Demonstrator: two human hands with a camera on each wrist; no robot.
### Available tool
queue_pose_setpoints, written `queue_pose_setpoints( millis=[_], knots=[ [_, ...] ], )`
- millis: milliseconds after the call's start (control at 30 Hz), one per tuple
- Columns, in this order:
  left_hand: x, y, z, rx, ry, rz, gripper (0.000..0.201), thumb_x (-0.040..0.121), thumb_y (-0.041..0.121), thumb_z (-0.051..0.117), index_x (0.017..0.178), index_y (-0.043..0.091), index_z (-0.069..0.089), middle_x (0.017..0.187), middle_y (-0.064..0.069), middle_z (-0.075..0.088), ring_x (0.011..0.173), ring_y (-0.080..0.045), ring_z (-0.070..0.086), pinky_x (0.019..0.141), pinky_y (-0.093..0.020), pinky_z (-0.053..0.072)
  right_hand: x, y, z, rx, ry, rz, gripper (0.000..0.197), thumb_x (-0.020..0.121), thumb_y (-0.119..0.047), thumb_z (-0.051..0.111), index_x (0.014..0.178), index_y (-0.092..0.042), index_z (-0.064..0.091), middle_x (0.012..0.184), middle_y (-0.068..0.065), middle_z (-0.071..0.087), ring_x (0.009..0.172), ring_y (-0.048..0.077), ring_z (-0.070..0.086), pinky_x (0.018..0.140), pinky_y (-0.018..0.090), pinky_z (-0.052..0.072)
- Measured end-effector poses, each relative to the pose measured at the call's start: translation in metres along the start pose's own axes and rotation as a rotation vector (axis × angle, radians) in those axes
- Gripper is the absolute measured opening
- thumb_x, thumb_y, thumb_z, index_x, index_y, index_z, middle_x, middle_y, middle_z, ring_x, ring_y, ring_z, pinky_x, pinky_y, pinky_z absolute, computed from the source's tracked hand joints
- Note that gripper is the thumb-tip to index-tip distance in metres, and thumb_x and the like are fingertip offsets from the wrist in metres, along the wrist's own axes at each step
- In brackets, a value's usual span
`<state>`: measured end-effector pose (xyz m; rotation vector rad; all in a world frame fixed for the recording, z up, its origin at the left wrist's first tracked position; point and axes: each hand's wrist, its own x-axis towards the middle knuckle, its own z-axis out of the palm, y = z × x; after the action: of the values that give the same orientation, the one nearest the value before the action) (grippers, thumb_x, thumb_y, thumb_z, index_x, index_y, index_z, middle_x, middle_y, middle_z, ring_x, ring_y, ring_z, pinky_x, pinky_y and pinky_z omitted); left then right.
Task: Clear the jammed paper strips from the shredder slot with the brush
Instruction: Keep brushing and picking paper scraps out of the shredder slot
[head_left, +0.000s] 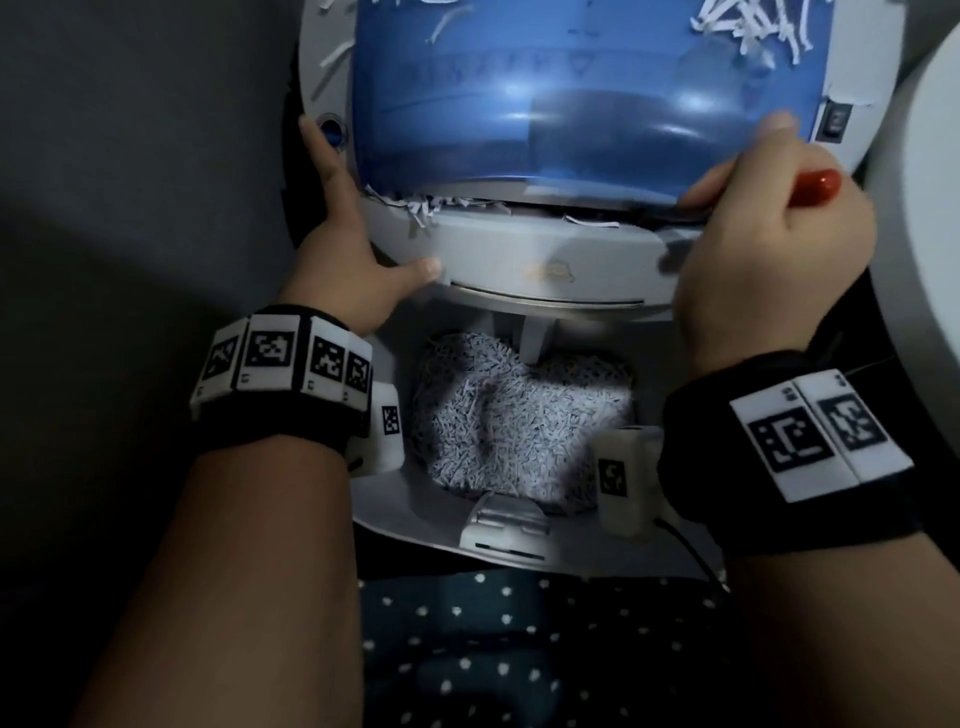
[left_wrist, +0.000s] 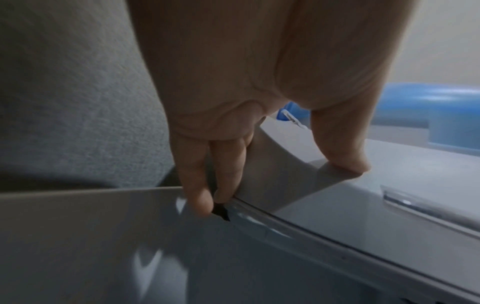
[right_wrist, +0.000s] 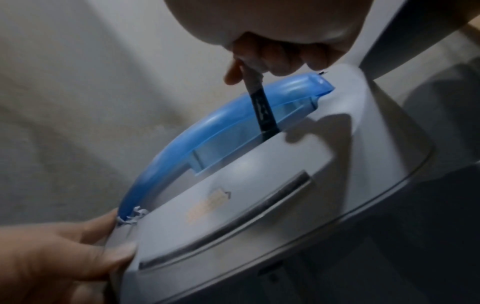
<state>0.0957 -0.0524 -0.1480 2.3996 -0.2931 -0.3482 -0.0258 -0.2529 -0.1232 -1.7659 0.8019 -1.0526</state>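
Note:
The grey shredder (head_left: 519, 249) has a blue see-through cover (head_left: 545, 104). White paper strips (head_left: 431, 208) stick out at the left end of the slot (head_left: 545, 205) under the cover. My right hand (head_left: 753, 234) grips a brush with a red handle (head_left: 818, 184). Its dark bristles (right_wrist: 265, 113) reach into the slot's right end, between the blue cover (right_wrist: 207, 131) and the grey body. My left hand (head_left: 353, 260) clamps the shredder's left corner, thumb (left_wrist: 345, 162) on the front face and fingers (left_wrist: 197, 185) down the side. The paper strips (right_wrist: 132, 216) bunch beside that hand.
Below the shredder head, the open bin (head_left: 395, 499) holds a heap of shredded paper (head_left: 519, 415). More loose strips (head_left: 748, 26) lie on the cover's far right. A rocker switch (head_left: 836, 122) sits at the right. A white rounded object (head_left: 924, 182) stands close on the right.

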Motion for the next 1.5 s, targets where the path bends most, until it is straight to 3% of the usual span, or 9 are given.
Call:
queue_pose_setpoints(
  millis=[133, 367, 533, 700, 867, 1033, 1167, 1333, 1500],
  knots=[
    [0.0, 0.001, 0.0, -0.005, 0.004, 0.004, 0.125, 0.087, 0.023, 0.076, 0.15, 0.023, -0.033, 0.16, 0.011, 0.028, 0.135, -0.017, 0.043, 0.101, -0.019, 0.027, -0.014, 0.011, 0.014, -0.221, -0.092, -0.038, 0.046, 0.096, -0.037, 0.04, 0.07, -0.005, 0.058, 0.064, 0.01, 0.06, 0.069, 0.032, 0.058, 0.066, 0.045, 0.043],
    [-0.002, 0.001, 0.001, -0.011, 0.012, 0.017, 0.125, 0.087, 0.024, 0.076, 0.15, 0.023, -0.032, 0.158, 0.011, 0.032, 0.125, -0.006, 0.043, 0.098, -0.018, 0.029, -0.053, 0.002, 0.04, 0.098, -0.473, 0.076, 0.017, 0.093, -0.03, 0.058, 0.087, -0.023, 0.071, 0.07, -0.012, 0.062, 0.071, 0.012, 0.06, 0.074, 0.037, 0.052],
    [0.0, -0.001, 0.0, -0.026, -0.007, 0.007, 0.126, 0.087, 0.024, 0.076, 0.149, 0.026, -0.034, 0.159, 0.011, 0.029, 0.127, -0.006, 0.043, 0.101, -0.019, 0.028, -0.047, 0.004, 0.044, 0.103, -0.16, 0.157, 0.016, 0.089, -0.025, 0.053, 0.078, -0.028, 0.065, 0.072, -0.011, 0.064, 0.075, 0.01, 0.061, 0.075, 0.029, 0.05],
    [0.0, -0.002, 0.001, -0.054, -0.017, 0.035, 0.129, 0.085, 0.027, 0.078, 0.149, 0.023, -0.034, 0.16, 0.014, 0.025, 0.12, 0.002, 0.037, 0.1, -0.018, 0.027, -0.069, -0.008, 0.06, 0.152, -0.552, 0.112, 0.014, 0.094, -0.024, 0.059, 0.097, -0.022, 0.072, 0.077, -0.014, 0.066, 0.076, 0.005, 0.061, 0.079, 0.03, 0.052],
    [-0.001, -0.003, 0.001, -0.048, -0.011, 0.032, 0.129, 0.085, 0.028, 0.078, 0.148, 0.024, -0.034, 0.158, 0.01, 0.033, 0.131, -0.013, 0.047, 0.101, -0.021, 0.029, -0.061, -0.006, 0.062, 0.202, -0.227, 0.203, 0.014, 0.091, -0.024, 0.054, 0.084, -0.026, 0.067, 0.072, -0.013, 0.064, 0.07, 0.006, 0.058, 0.072, 0.031, 0.049],
    [-0.001, 0.001, 0.0, -0.039, -0.029, 0.016, 0.123, 0.088, 0.029, 0.074, 0.149, 0.025, -0.034, 0.15, -0.008, 0.047, 0.113, -0.014, 0.057, 0.095, -0.025, 0.035, -0.073, -0.013, 0.07, 0.221, -0.678, 0.181, 0.022, 0.098, -0.035, 0.058, 0.108, -0.023, 0.073, 0.093, 0.0, 0.075, 0.09, 0.015, 0.071, 0.089, 0.042, 0.056],
    [-0.001, -0.001, 0.0, -0.075, -0.02, 0.03, 0.13, 0.084, 0.028, 0.079, 0.149, 0.025, -0.033, 0.155, 0.008, 0.039, 0.123, -0.007, 0.048, 0.1, -0.022, 0.03, -0.058, -0.012, 0.063, 0.334, -0.393, 0.251, 0.028, 0.1, -0.031, 0.052, 0.078, -0.024, 0.069, 0.062, 0.008, 0.062, 0.059, 0.016, 0.059, 0.062, 0.027, 0.047],
    [-0.001, 0.001, 0.0, -0.062, -0.033, 0.02, 0.127, 0.086, 0.026, 0.077, 0.149, 0.026, -0.033, 0.15, -0.003, 0.047, 0.104, -0.009, 0.054, 0.093, -0.024, 0.036, -0.07, -0.012, 0.072, 0.19, -0.636, 0.164, 0.018, 0.096, -0.038, 0.056, 0.089, -0.029, 0.07, 0.076, -0.001, 0.072, 0.079, 0.016, 0.069, 0.081, 0.045, 0.056],
    [0.0, -0.001, 0.0, -0.072, -0.02, 0.012, 0.13, 0.084, 0.027, 0.079, 0.149, 0.026, -0.033, 0.151, 0.009, 0.044, 0.107, -0.002, 0.048, 0.095, -0.022, 0.033, -0.053, -0.025, 0.059, 0.374, -0.346, 0.111, 0.034, 0.099, -0.023, 0.05, 0.069, -0.017, 0.064, 0.052, -0.009, 0.052, 0.056, 0.015, 0.051, 0.06, 0.031, 0.042]
  ],
)
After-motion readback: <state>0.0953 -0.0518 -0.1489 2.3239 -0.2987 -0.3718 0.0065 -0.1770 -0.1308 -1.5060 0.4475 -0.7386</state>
